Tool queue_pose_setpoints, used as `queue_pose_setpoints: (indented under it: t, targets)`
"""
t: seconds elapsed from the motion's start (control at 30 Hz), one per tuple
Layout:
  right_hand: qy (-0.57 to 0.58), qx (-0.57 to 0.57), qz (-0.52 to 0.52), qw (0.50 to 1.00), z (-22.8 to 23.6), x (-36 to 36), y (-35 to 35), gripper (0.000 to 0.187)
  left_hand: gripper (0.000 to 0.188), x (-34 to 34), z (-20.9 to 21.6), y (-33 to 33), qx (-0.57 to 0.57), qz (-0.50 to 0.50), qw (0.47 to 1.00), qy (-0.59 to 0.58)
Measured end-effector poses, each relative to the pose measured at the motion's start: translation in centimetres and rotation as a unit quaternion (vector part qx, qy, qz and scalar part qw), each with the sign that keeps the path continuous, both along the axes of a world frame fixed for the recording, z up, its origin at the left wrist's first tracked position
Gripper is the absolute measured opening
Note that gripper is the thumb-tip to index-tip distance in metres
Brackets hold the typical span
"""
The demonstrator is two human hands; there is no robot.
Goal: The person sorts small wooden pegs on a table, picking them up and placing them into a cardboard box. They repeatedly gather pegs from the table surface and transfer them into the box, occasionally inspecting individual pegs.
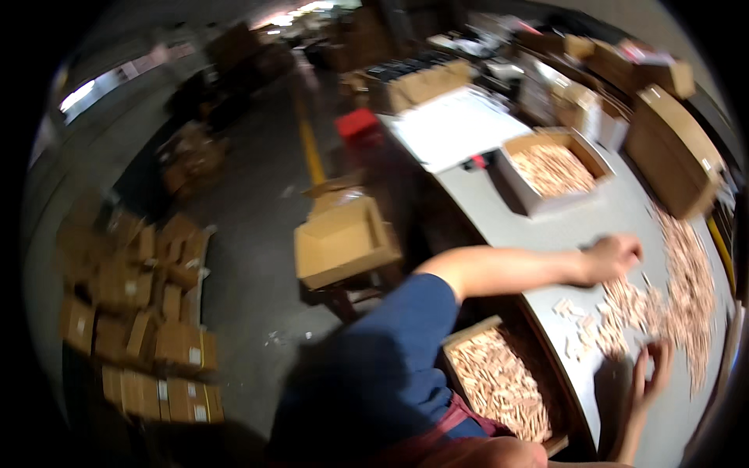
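Closest of all, a blue sleeve (374, 351) is covering the top of the left arm (515, 269). The left hand (610, 259) is curling up by the far end of the small sticks (630, 306), but it is looking blurry, so I cannot tell if it is holding any. The right hand (655, 370) is showing a gap between thumb and fingers, half open and holding nothing that shows, by the near end. Those sticks are lying on the gray counter (484, 199). More are filling a near box (471, 331) and a far box (569, 203).
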State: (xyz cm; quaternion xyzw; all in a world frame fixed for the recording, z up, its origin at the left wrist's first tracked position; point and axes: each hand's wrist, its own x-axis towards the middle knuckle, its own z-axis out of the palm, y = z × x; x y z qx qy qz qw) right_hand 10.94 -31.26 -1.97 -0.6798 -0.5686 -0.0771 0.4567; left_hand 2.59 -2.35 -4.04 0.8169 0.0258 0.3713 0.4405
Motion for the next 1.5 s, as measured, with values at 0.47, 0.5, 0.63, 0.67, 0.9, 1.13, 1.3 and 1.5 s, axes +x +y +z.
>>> queue_pose_setpoints:
  t: [0.47,0.5,0.63,0.67,0.9,1.13,1.3,1.5]
  targets:
    - [0.146,0.021,0.02,0.989,1.5,0.4,1.0,0.011,0.032,-1.6,1.2,-1.5,0.082,-0.043,0.994,0.057]
    - [0.154,0.021,0.022,0.988,1.5,0.3,1.0,0.011,0.032,-1.6,1.1,-1.5,0.081,-0.046,0.994,0.064]
    - [0.169,0.003,0.018,0.986,1.5,0.3,1.1,0.012,0.034,-2.0,1.2,-1.8,0.092,-0.051,0.991,0.08]
    - [0.169,-0.001,0.015,0.986,1.6,0.4,1.3,0.012,0.034,-2.0,1.4,-1.6,0.101,-0.051,0.99,0.079]
    - [0.15,0.019,0.018,0.988,1.8,0.2,1.5,0.01,0.026,-2.6,3.4,-2.6,0.12,-0.121,0.985,0.033]
    - [0.071,0.006,0.051,0.996,2.3,-0.7,1.8,0.012,0.016,-3.6,4.4,-4.2,0.175,-0.222,0.958,0.042]
    - [-0.011,-0.05,-0.008,0.999,1.8,0.1,1.3,0.014,0.023,-1.9,3.9,0.3,0.24,0.008,0.969,0.06]
    - [-0.006,-0.13,-0.047,0.99,1.1,0.9,1.1,0.015,0.049,-0.4,-1.0,8.9,0.231,0.138,0.948,0.17]
